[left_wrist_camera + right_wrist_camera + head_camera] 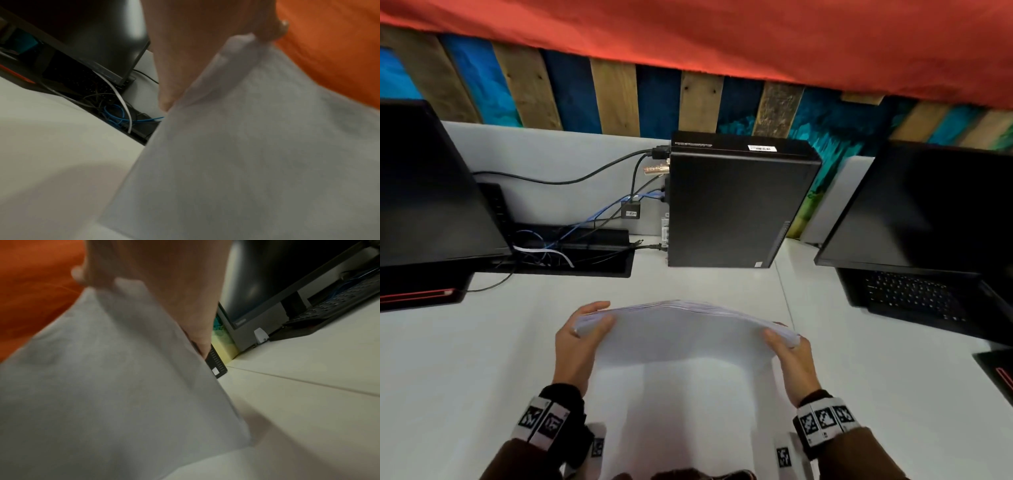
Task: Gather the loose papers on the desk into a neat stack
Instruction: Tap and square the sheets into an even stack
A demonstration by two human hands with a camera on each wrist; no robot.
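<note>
Papers [681, 370] fill the lower centre, gathered in one sheaf above the tabletop [448, 359] — left hand [577, 346] and right hand [792, 363] gripping its far corners — edges fanned, squaring and setting down probably left.

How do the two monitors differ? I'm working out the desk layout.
The left monitor stands nearer the cable tray, with a red-striped base under it; the right monitor has a black keyboard tucked under it. They sit on opposite sides of the desktop PC. Both screens are dark.

Paper stack [681, 359] between hands, computer tower [736, 205] behind
</note>
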